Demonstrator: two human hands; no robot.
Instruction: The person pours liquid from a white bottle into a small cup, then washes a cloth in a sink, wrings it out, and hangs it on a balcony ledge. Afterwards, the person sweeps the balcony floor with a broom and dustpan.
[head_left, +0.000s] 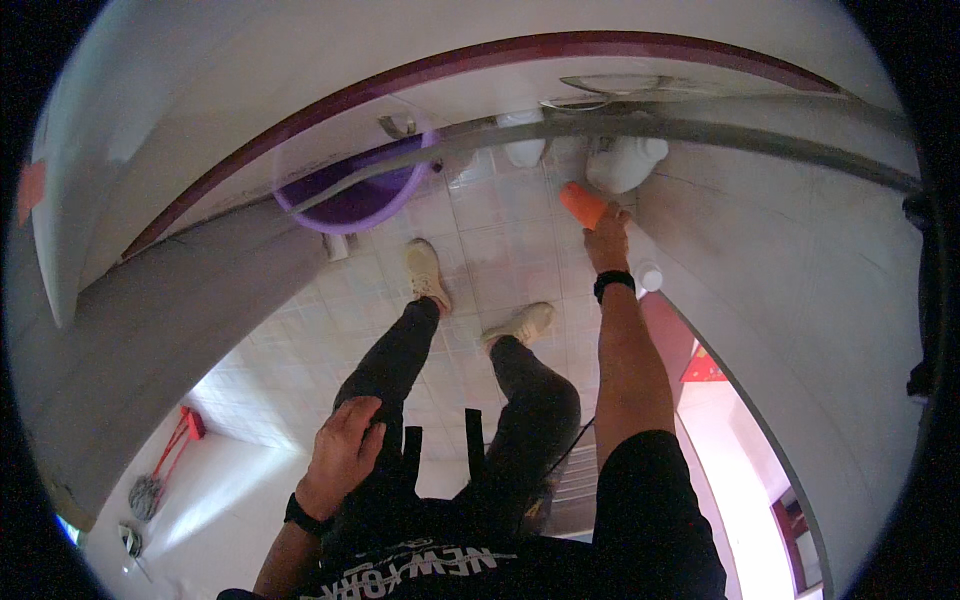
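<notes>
An orange container, perhaps a bottle (582, 205), is in my right hand (611, 238), which reaches forward with its fingers around the near end. Just beyond it stands a white plastic jug (624, 166), and a smaller white container (526, 142) is to its left. A white cap-like round top (649, 276) shows beside my right wrist. My left hand (346, 446) rests over my left thigh, holding nothing that I can see, its fingers loosely bent. Farther ahead on the left, a purple plastic basin (360, 191) is on the floor.
A grey pipe or hose (720, 135) crosses the view above the basin and containers. The tiled floor (502, 259) lies between walls at left and right. A small white object (337, 246) is near the basin. A grey fluffy item with red cords (145, 496) hangs at lower left.
</notes>
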